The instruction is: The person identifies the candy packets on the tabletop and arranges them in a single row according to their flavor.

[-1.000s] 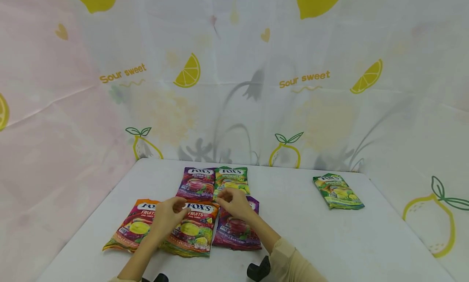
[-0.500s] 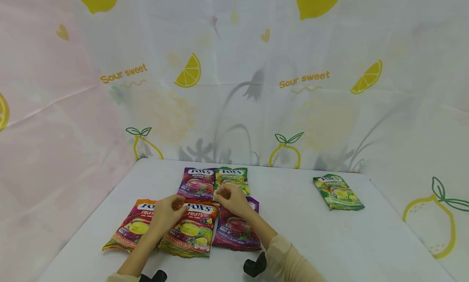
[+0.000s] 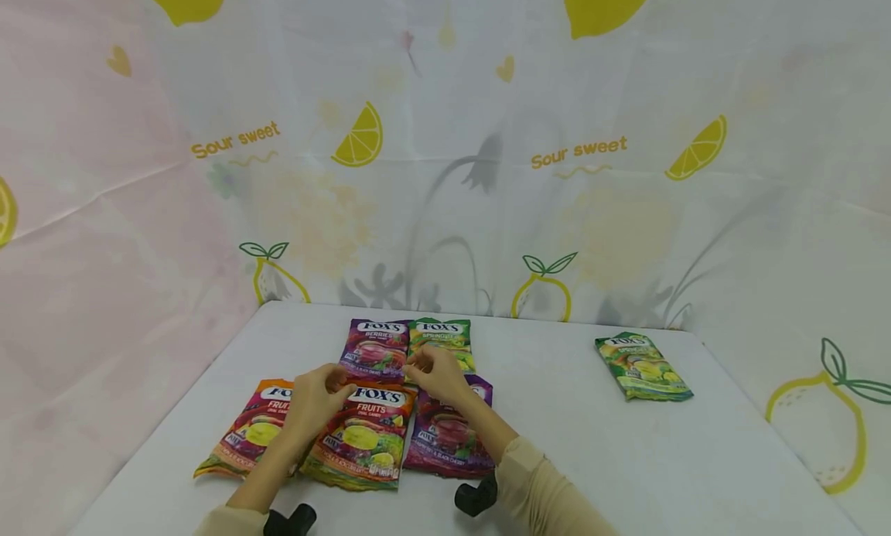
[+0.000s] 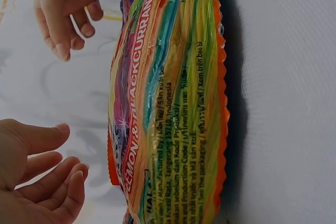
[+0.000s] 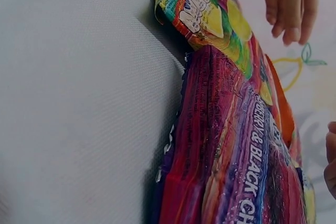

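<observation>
My left hand is over the tops of two orange Fox's Fruits candy bags, one at the left and one in the middle. Its fingers are loosely bent with nothing between them, as the left wrist view shows for the left hand. My right hand hovers where a green Fox's candy bag meets the front purple candy bag, partly covering both. Its fingers hang relaxed in the left wrist view. Behind the middle orange bag lies a purple Fox's Berries bag.
Another green Fox's candy bag lies apart at the right of the white table. A lemon-print cloth hangs behind and beside the table. Black devices sit at both wrists, including the right wrist device.
Both hands have drifted slightly away from me, the right one also a little to the left. The candy bags have kept their places.
</observation>
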A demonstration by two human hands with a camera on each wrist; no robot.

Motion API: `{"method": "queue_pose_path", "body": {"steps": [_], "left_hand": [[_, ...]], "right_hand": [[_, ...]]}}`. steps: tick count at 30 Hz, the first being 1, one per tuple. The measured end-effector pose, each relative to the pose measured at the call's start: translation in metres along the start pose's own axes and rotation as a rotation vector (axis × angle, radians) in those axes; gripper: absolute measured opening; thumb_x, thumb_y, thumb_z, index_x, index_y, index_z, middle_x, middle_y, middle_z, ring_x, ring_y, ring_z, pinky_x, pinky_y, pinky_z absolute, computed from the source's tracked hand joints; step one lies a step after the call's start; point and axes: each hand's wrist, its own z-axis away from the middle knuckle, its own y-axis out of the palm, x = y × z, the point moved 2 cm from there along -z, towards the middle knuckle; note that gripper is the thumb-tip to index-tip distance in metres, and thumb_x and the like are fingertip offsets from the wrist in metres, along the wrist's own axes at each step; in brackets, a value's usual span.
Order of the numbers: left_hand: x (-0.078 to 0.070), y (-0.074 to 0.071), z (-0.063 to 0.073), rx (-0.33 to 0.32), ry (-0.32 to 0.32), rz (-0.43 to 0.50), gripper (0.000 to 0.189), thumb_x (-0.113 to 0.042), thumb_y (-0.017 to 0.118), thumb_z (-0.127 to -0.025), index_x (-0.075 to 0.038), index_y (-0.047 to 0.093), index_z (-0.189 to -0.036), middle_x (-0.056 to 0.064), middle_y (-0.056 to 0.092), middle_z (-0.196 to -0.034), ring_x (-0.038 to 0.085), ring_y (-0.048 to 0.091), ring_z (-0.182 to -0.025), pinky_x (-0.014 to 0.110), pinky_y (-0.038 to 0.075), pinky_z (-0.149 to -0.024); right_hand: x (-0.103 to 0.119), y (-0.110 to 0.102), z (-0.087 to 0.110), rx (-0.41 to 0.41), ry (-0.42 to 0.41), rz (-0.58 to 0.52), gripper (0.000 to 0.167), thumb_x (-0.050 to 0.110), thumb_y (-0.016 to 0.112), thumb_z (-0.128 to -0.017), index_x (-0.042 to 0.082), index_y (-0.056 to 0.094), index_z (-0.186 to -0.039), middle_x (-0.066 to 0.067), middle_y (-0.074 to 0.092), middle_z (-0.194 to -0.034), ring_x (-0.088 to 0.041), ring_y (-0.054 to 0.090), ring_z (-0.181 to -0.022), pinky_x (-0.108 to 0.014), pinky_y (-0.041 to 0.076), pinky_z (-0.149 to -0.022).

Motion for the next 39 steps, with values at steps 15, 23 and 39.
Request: {"method": "queue_pose_path", "body": {"steps": [15,23,39], "left_hand": [[0.009,-0.002,-0.006,0.012,-0.007,0.004,0.022,-0.001,0.074,-0.077,0.010,0.066,-0.094,0.016,0.067,-0.079,0.025,0.064,-0.068,0.037,0.054,-0.063],[0.015,-0.002,-0.013,0.020,-0.012,-0.013,0.021,-0.002,0.074,-0.077,0.010,0.066,-0.094,0.014,0.067,-0.077,0.025,0.063,-0.066,0.038,0.054,-0.062],[0.026,-0.001,-0.023,0.034,-0.042,-0.065,0.024,-0.004,0.073,-0.078,0.011,0.065,-0.095,0.021,0.067,-0.080,0.031,0.063,-0.069,0.044,0.053,-0.064]], "right_hand": [[-0.001,0.004,-0.008,0.002,0.002,0.005,0.011,0.011,0.063,-0.089,0.000,0.066,-0.090,-0.010,0.066,-0.079,-0.012,0.057,-0.061,-0.019,0.047,-0.055],[-0.004,0.006,-0.012,-0.007,-0.011,0.015,0.010,0.009,0.064,-0.088,0.000,0.067,-0.090,-0.012,0.067,-0.082,-0.016,0.060,-0.066,-0.020,0.048,-0.059],[-0.009,0.012,-0.019,0.011,0.036,0.057,0.012,0.011,0.064,-0.088,0.000,0.067,-0.090,-0.011,0.066,-0.082,-0.019,0.061,-0.069,-0.019,0.047,-0.057]]}}
